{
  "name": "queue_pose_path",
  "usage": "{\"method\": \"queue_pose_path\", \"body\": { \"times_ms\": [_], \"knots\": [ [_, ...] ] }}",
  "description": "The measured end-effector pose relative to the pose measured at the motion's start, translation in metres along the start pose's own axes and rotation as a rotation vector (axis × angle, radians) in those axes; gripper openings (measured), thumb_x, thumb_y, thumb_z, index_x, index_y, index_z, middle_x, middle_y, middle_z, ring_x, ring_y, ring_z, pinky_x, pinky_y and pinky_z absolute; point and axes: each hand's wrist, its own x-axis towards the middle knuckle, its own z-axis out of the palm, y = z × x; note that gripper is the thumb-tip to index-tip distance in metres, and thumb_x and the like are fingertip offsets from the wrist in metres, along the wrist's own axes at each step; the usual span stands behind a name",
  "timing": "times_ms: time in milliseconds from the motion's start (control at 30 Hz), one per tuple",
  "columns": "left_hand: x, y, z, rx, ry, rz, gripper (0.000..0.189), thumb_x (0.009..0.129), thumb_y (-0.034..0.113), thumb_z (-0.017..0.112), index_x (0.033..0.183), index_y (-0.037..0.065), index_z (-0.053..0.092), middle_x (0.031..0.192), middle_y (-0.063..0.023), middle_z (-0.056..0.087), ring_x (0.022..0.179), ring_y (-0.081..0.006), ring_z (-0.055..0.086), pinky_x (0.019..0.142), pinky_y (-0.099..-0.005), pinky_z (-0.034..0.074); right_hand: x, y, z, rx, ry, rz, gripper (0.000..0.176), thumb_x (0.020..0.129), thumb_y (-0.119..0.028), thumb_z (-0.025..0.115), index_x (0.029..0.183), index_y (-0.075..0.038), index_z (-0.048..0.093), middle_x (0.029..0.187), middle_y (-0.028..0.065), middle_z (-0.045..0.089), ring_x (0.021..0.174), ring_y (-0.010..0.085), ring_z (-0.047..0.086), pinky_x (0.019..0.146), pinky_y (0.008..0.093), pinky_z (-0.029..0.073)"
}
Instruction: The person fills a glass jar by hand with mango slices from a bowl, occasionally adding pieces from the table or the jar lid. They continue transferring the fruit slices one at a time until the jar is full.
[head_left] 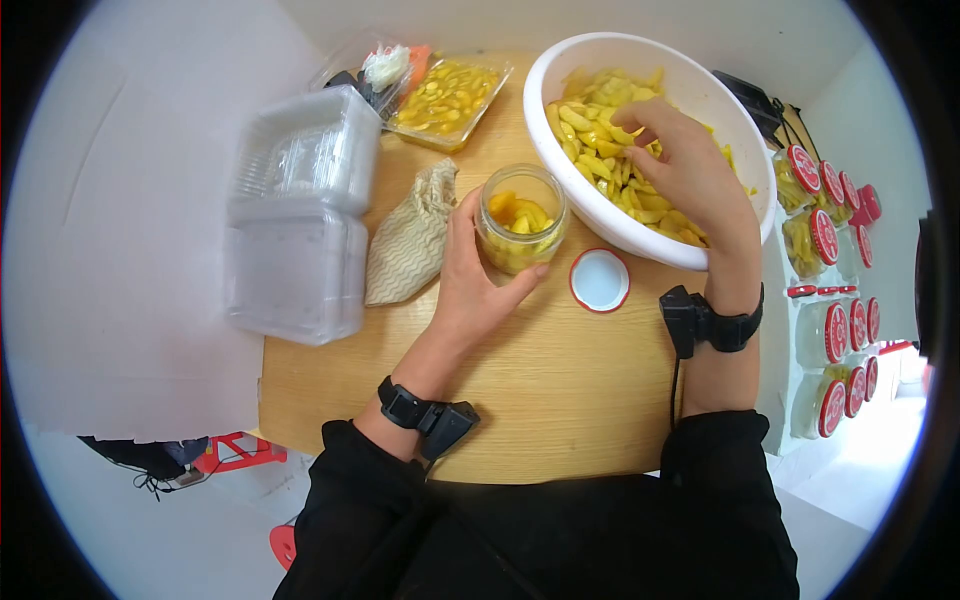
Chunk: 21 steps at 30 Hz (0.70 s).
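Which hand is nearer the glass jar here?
Left. The left hand wraps the glass jar; the right hand is apart from it, reaching into the white bowl of yellow slices.

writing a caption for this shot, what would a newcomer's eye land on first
The big white bowl heaped with yellow fruit pieces at the top right draws the eye first, with the right hand dipped into it. Next comes the glass jar in the middle, partly filled with the same pieces and gripped by the left hand, a red-rimmed lid lying beside it. Rows of red-lidded jars line the right edge.
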Motion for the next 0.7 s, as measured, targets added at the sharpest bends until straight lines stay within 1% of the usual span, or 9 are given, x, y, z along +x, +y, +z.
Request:
{"method": "queue_pose_path", "body": {
  "times_ms": [67,167,267,367,467,567,667,700],
  "knots": [
    [0.000,-0.001,0.001,-0.010,-0.004,-0.001,0.095,0.075,0.015,0.089,0.151,0.001,0.033,0.141,-0.0202,0.046,0.134,-0.0343,0.049,0.113,-0.0434,0.040,0.000,0.003,-0.002,-0.008,-0.015,0.014,0.028,0.091,-0.010,0.066,0.118,-0.005,0.068,0.113,0.0160,0.071,0.108,0.0341,0.067,0.095,0.0435,0.051],
    [0.001,0.000,0.000,-0.008,-0.011,-0.018,0.095,0.074,0.015,0.089,0.150,0.000,0.034,0.141,-0.0206,0.046,0.134,-0.0349,0.048,0.114,-0.0437,0.040,-0.002,0.019,-0.006,-0.061,0.056,0.020,0.031,0.091,-0.010,0.066,0.122,-0.005,0.066,0.113,0.0161,0.071,0.109,0.0339,0.066,0.096,0.0431,0.051],
    [0.001,-0.003,0.001,0.020,-0.006,-0.008,0.095,0.074,0.015,0.089,0.150,0.000,0.033,0.140,-0.0207,0.046,0.134,-0.0354,0.048,0.114,-0.0439,0.040,-0.007,0.020,-0.013,-0.163,0.058,0.068,0.034,0.092,-0.012,0.067,0.125,-0.006,0.065,0.113,0.0164,0.072,0.107,0.0340,0.067,0.094,0.0425,0.052],
    [0.000,-0.004,0.000,0.013,-0.012,-0.007,0.096,0.074,0.016,0.089,0.150,-0.001,0.033,0.140,-0.0208,0.047,0.134,-0.0355,0.048,0.113,-0.0439,0.040,-0.013,0.001,-0.043,-0.127,-0.204,0.283,0.033,0.092,-0.015,0.068,0.123,-0.007,0.066,0.110,0.0177,0.072,0.103,0.0340,0.069,0.091,0.0426,0.053],
    [0.000,-0.002,0.000,0.044,0.000,0.002,0.097,0.073,0.016,0.090,0.150,0.000,0.033,0.140,-0.0205,0.047,0.133,-0.0355,0.048,0.113,-0.0438,0.040,-0.020,0.008,-0.062,-0.155,-0.188,0.382,0.033,0.091,-0.019,0.070,0.121,-0.007,0.067,0.107,0.0192,0.072,0.098,0.0339,0.070,0.088,0.0432,0.054],
    [0.000,-0.004,0.001,0.004,-0.017,-0.035,0.097,0.074,0.017,0.090,0.151,0.001,0.033,0.139,-0.0201,0.046,0.133,-0.0354,0.049,0.113,-0.0440,0.040,-0.023,0.013,-0.074,-0.333,-0.160,0.471,0.034,0.090,-0.024,0.071,0.118,-0.006,0.068,0.105,0.0203,0.072,0.096,0.0347,0.070,0.086,0.0437,0.055],
    [0.000,-0.009,0.001,-0.030,-0.038,-0.041,0.097,0.074,0.017,0.089,0.151,0.002,0.032,0.139,-0.0195,0.046,0.132,-0.0352,0.049,0.113,-0.0445,0.040,-0.027,0.025,-0.077,-0.437,-0.132,0.532,0.035,0.089,-0.029,0.071,0.115,-0.006,0.069,0.105,0.0205,0.073,0.095,0.0359,0.070,0.086,0.0444,0.055],
    [0.000,-0.010,0.001,-0.033,-0.042,-0.045,0.097,0.074,0.017,0.089,0.151,0.002,0.032,0.139,-0.0194,0.046,0.132,-0.0351,0.049,0.113,-0.0445,0.040,-0.029,0.031,-0.077,-0.470,-0.106,0.519,0.033,0.090,-0.029,0.072,0.114,-0.005,0.069,0.099,0.0192,0.072,0.092,0.0331,0.071,0.083,0.0430,0.055]
  ]
}}
